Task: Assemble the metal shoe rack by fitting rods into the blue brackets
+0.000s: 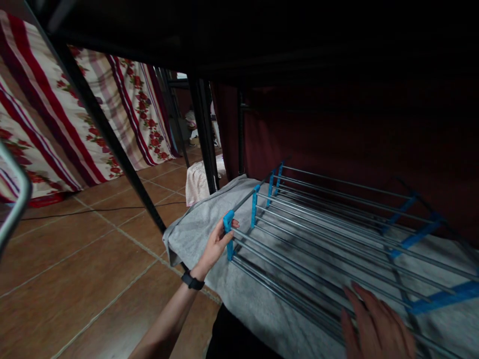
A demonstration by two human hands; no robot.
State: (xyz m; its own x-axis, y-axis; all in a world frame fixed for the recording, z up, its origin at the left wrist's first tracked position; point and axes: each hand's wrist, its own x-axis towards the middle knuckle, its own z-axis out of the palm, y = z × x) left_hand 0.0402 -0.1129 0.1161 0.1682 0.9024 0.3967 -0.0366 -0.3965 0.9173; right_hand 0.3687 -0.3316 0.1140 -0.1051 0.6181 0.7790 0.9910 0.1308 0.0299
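Observation:
A shoe rack (299, 219) of grey metal tubes and blue plastic brackets lies low on a grey cloth (239, 284). My left hand (216, 244), with a dark band on its wrist, pinches the blue bracket (228, 224) at the rack's near left corner between thumb and fingers. Its fingertips pass behind the bracket. At the lower right, my right hand (376, 324) lies over the front tubes with its fingers stretched out. That hand is slightly blurred, and the frame's bottom edge cuts it off. Shadow partly hides the rack's right end.
Overhead is a dark frame, with black posts (204, 129) to the left. Behind the rack hangs a dark red curtain (318, 144). A striped floral curtain (123, 109) and tiled floor (108, 249) are at left. A black cable (112, 209) crosses the tiles.

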